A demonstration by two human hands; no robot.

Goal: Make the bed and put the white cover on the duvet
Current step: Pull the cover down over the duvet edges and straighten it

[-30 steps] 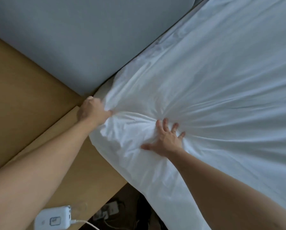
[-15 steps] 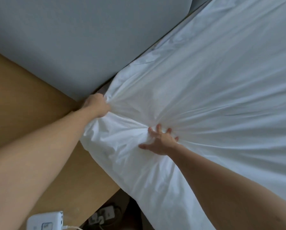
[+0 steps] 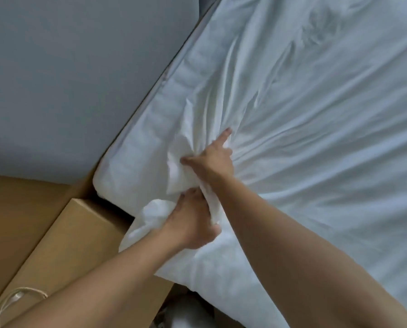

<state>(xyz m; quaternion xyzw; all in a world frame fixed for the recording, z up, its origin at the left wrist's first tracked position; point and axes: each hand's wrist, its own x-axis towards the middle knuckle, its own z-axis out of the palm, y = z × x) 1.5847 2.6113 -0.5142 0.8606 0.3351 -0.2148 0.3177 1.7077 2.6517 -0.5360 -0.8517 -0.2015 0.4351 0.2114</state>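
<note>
Fabric of the white cover (image 3: 304,150) lay bunched between both hands at the bed's corner. The left hand (image 3: 193,221) had its fingers curled tight round a crumpled wad of it, and the loose end spilled past the knuckles toward the wooden bedside unit (image 3: 74,245). Just beyond those fingers, the right hand (image 3: 213,163) pinched a fold under its thumb, with the index finger straight and pressing the cloth. Creases fanned away from that fingertip. The grey headboard (image 3: 67,79) stood well beyond both thumbs.

Left hand (image 3: 193,223) fingers (image 3: 187,200) partly under bunched sheet (image 3: 157,216); cable (image 3: 8,300) off-frame at corner.
</note>
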